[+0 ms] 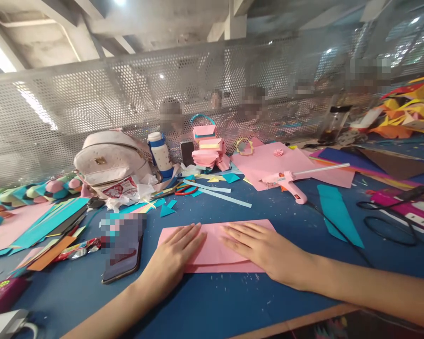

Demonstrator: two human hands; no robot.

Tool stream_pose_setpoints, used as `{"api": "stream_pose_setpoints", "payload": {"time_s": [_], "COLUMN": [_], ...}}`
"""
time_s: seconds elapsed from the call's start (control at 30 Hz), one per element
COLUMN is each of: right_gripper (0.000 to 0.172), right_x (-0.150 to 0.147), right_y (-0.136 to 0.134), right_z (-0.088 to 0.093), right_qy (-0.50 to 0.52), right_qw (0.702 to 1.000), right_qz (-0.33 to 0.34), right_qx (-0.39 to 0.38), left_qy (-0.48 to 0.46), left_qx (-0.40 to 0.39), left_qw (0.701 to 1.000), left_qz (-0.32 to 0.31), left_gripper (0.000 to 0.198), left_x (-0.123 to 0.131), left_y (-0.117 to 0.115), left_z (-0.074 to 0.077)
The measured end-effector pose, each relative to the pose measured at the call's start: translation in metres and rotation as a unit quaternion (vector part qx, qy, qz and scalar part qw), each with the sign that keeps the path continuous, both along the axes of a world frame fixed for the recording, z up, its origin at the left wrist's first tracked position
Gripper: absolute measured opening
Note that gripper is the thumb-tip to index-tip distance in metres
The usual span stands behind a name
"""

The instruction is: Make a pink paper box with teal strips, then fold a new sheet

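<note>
A folded sheet of pink paper (214, 247) lies on the blue table (212, 301) in front of me. My left hand (176, 252) lies flat on its left half, fingers stretched out and pointing away from me. My right hand (265, 247) presses flat on its right half, fingers extended toward the left. Both hands are open and hold nothing; they only press down on the paper.
A phone (122, 252) lies left of the paper. Behind it are a pink glue gun (288, 181), a large pink sheet (272, 162), teal paper strips (215, 190), a stack of pink paper pieces (208, 148), a white backpack (108, 157), a bottle (160, 153), and black cables (385, 221).
</note>
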State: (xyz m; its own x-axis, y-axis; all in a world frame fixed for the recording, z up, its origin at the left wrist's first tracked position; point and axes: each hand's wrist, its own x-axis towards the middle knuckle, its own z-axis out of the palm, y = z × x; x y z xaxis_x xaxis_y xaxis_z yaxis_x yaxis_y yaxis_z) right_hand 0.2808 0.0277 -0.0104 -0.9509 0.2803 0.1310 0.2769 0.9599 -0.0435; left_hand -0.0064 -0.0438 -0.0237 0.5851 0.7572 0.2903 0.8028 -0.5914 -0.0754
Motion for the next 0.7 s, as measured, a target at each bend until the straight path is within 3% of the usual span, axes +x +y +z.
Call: {"api": "stream_pose_setpoints", "payload": {"time_s": [0.1,0.23,0.7], "right_gripper": [0.076,0.057,0.055], "right_x": [0.002,-0.001,-0.002], "right_y": [-0.003,-0.001,-0.001], "right_z": [-0.002,0.001,-0.008], "right_qy": [0.019,0.013,0.021], "right_qw": [0.999,0.998,0.994], "right_qz": [0.013,0.035,0.074], "right_qx": [-0.039,-0.056,-0.084], "left_qy": [0.009,0.02,0.031], "left_qx": [-0.059,-0.12,-0.136], "left_qw": [0.998,0.992,0.988], "left_qz": [0.0,-0.017,-0.067], "left_gripper": [0.07,0.063,0.06], "left_x": [0.002,-0.002,-0.009], "left_y": [-0.011,-0.009,-0.012], "left_z": [0.0,0.009,0.016]}}
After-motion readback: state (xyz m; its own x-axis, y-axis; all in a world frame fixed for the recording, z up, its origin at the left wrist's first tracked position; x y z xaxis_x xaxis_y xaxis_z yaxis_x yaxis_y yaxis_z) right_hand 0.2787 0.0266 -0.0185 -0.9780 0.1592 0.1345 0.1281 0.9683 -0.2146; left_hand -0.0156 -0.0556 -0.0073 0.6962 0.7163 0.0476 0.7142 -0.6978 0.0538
